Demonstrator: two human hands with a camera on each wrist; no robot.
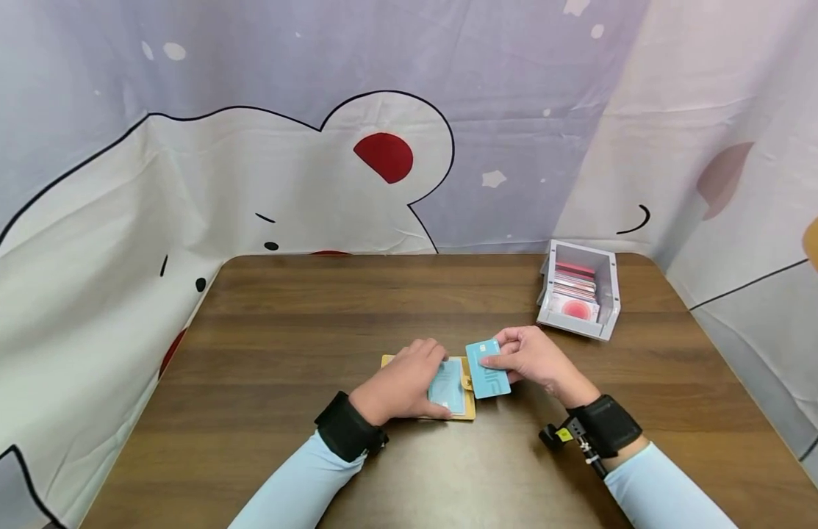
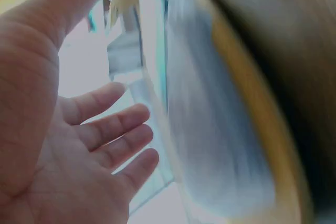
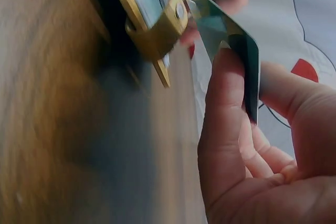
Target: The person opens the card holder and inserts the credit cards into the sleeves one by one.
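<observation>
In the head view, a small yellow card holder (image 1: 470,410) lies open on the table, with light-blue contents behind clear sleeves (image 1: 448,387). My left hand (image 1: 405,380) rests over its left part, thumb at the near edge. The left wrist view is blurred but shows those fingers (image 2: 118,132) loosely extended beside the holder (image 2: 247,82). Just right of the holder, my right hand (image 1: 531,358) pinches a teal bank card (image 1: 486,369) between thumb and fingers. In the right wrist view the card (image 3: 247,61) is tilted beside the holder's snap strap (image 3: 157,38).
A grey open box (image 1: 610,294) holding a stack of cards (image 1: 574,283) stands at the back right of the brown wooden table (image 1: 303,323). A printed cloth (image 1: 283,176) hangs behind the table and along its sides.
</observation>
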